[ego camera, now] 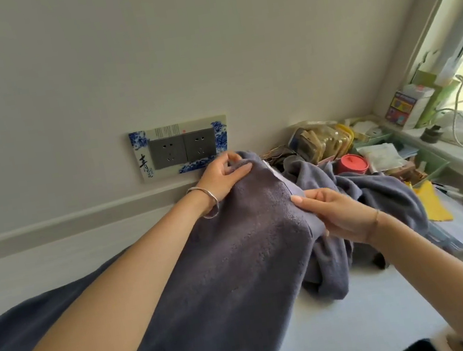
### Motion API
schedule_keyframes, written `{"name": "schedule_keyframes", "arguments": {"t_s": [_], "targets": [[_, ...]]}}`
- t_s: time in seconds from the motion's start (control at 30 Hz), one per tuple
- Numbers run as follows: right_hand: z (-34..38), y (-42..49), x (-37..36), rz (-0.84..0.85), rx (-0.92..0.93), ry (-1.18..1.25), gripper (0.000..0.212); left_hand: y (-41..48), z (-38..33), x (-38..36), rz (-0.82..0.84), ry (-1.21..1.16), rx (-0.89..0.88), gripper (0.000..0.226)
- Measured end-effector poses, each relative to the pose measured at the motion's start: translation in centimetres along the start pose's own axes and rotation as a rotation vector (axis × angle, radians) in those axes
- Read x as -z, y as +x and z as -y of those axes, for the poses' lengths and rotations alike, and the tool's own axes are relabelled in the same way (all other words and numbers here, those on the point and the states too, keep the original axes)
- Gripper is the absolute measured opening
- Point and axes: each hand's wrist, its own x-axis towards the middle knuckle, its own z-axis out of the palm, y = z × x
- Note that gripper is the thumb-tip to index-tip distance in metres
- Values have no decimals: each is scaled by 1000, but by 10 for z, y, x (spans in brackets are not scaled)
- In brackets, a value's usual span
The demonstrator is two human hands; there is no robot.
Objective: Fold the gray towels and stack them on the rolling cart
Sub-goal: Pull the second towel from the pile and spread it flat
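Observation:
A gray towel (223, 267) is stretched out from the wall toward me over a white surface (367, 314). My left hand (221, 177), with a silver bangle on the wrist, pinches the towel's far corner near the wall. My right hand (333, 210) grips the towel's right edge, where a white label strip shows. A second gray towel (379, 197) lies crumpled in a heap just behind and to the right of my right hand. No rolling cart is in view.
A double wall socket (182, 148) with a blue-and-white frame sits just behind my left hand. Clutter fills the right: a red lidded container (351, 164), plastic packets, a yellow cloth (433, 201), boxes and cables on the window sill (446, 141).

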Motion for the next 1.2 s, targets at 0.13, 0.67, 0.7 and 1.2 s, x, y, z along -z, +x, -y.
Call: {"name": "schedule_keyframes", "arguments": {"t_s": [0.13,0.67,0.7,1.2], "targets": [[29,-2,57,-51,98,108,23,50,-9,-44,62,-97,-42,12],[-77,10,131,-590,-186,-440,35,55,99,-134,352,778,-126,48],[-74,2,128,-525,-193,-425,39,57,102,-140,372,781,-73,49],[-68,-54,148,-362,-353,-758,37,53,114,-150,390,766,88,49]]}}
